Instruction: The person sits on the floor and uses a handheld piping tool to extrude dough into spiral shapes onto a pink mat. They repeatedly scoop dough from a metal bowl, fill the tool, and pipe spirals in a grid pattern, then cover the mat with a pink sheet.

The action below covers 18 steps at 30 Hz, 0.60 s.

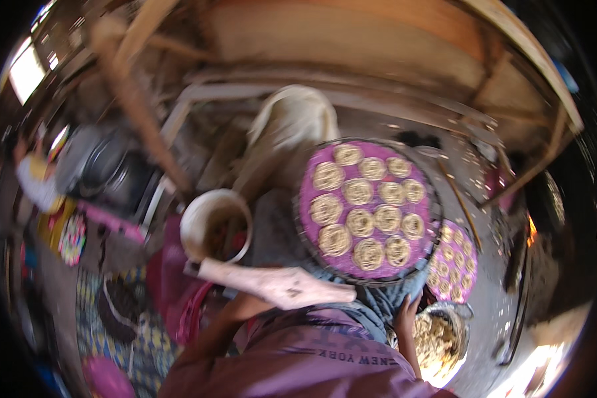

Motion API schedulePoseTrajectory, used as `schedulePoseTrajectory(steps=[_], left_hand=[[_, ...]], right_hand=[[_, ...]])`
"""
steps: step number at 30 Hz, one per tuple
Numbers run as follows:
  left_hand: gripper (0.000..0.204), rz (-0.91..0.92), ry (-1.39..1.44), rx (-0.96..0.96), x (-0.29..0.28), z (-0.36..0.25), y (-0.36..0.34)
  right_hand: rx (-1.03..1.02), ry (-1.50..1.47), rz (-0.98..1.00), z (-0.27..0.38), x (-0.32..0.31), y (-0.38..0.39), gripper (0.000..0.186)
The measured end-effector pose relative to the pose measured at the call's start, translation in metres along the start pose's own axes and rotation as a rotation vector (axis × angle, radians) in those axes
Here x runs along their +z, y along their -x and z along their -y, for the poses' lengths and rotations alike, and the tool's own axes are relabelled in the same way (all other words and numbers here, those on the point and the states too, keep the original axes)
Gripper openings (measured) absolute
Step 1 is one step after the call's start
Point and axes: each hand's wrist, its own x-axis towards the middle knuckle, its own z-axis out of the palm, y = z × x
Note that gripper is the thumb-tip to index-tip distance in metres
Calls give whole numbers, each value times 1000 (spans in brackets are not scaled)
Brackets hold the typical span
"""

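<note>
A pale wooden piece (292, 284), broad in the middle and narrowing toward both ends, lies crosswise in front of my body. My left hand (251, 304) is at its near side, with the fingers hidden behind it. My right hand (406, 318) rests by the blue cloth (404, 285) over my lap, its fingers stretched out and apart, with nothing seen in them. Just ahead, a round tray (371, 282) with a purple covering holds several coiled rings of pale dough (358, 192). Right of my right hand stands a basin (467, 325) of pale, lumpy stuff.
A white bucket (192, 229) stands left of the tray. Beyond it is a pale sack (298, 106). A second purple round with coils (467, 252) lies on the floor at right, near a stick (459, 196). A flame (532, 232) burns farther right. Wooden posts (136, 109) rise at left.
</note>
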Motion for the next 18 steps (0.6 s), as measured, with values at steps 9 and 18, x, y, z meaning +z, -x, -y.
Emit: schedulePoseTrajectory(steps=[9, 18], left_hand=[[26, -213, 356, 330, 25, -135, -84], [39, -1184, -451, -340, -137, 9, 57]], right_hand=[[-128, -484, 981, 133, -121, -51, 98], [224, -689, 741, 121, -50, -57, 84]])
